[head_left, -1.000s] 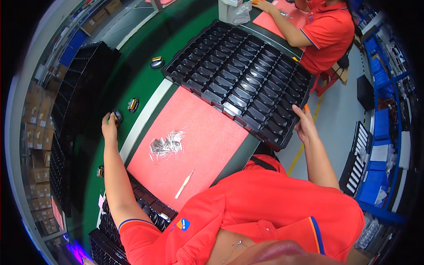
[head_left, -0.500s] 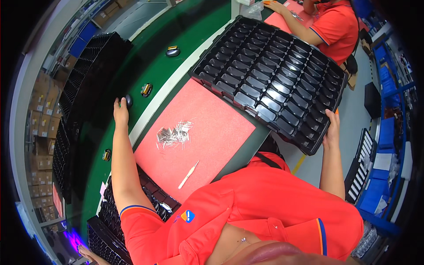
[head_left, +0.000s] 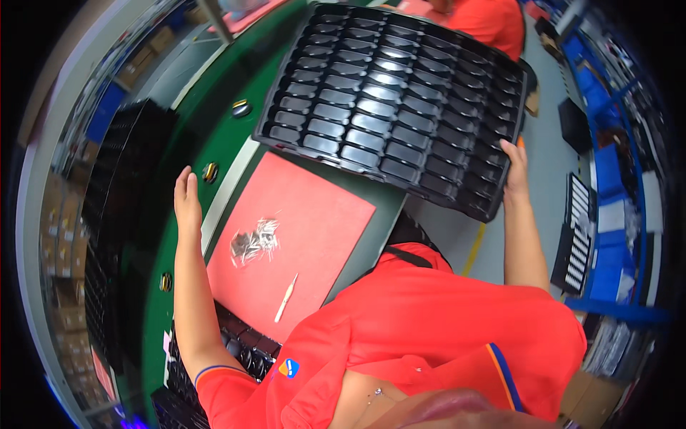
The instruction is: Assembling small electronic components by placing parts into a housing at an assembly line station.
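Note:
My right hand [head_left: 515, 171] grips the right edge of a large black plastic tray [head_left: 400, 93] with rows of shaped pockets. The tray is raised and tilted, its far left part reaching over the work surface. My left hand [head_left: 188, 204] is stretched out over the green conveyor belt [head_left: 227, 136], fingers extended; whatever lies beneath its palm is hidden. Close to its fingertips sits a small rounded device with a gold-coloured part [head_left: 209, 172]. Another rounded device [head_left: 241, 107] lies farther up the belt, and a third small device [head_left: 166, 281] is nearer me, left of my forearm.
A pink mat [head_left: 321, 214] bears a pile of thin silvery strips [head_left: 256, 242] and a pale pen-like tool [head_left: 286, 297]. Black trays [head_left: 118, 186] are stacked beyond the belt. Another person in red [head_left: 489, 28] is at the far side. Blue shelving [head_left: 607, 236] stands at right.
The view has shifted. The tray has swung left and tilts differently, still in my right hand. A dark rounded object beside my left fingertips is no longer visible.

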`<act>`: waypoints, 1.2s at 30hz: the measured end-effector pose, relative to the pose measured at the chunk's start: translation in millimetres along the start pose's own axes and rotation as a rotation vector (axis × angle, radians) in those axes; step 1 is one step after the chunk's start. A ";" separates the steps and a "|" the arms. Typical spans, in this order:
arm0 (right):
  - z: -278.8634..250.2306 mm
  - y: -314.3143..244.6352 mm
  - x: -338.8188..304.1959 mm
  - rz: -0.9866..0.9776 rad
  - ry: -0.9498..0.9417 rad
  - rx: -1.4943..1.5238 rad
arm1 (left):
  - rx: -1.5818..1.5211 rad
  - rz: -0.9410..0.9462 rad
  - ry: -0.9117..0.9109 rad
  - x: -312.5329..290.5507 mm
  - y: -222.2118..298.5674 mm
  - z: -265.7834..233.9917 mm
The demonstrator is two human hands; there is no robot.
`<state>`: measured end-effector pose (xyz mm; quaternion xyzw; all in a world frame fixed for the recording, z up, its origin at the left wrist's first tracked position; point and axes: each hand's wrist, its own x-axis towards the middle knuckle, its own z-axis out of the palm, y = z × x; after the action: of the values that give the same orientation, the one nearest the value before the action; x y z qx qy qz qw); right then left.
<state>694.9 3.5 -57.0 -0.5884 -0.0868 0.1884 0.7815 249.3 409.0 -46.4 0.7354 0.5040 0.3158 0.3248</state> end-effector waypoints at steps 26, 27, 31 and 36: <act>6.8 -30.3 65.3 -0.023 -0.270 -0.046 | -0.451 0.068 -0.266 29.8 45.8 96.0; 18.2 -31.4 63.4 0.018 -0.301 -0.030 | -0.413 -0.016 -0.146 31.3 50.9 72.1; 92.8 -49.9 28.2 0.109 -0.548 0.002 | -0.263 0.054 0.145 -13.4 56.6 -74.0; 208.8 -74.4 -43.0 0.191 -0.995 -0.078 | 0.411 0.427 0.302 -110.2 94.1 -221.5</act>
<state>595.3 154.0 78.6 -0.4615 -0.4015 0.5130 0.6022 92.1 313.5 144.0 0.8192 0.4343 0.3741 0.0178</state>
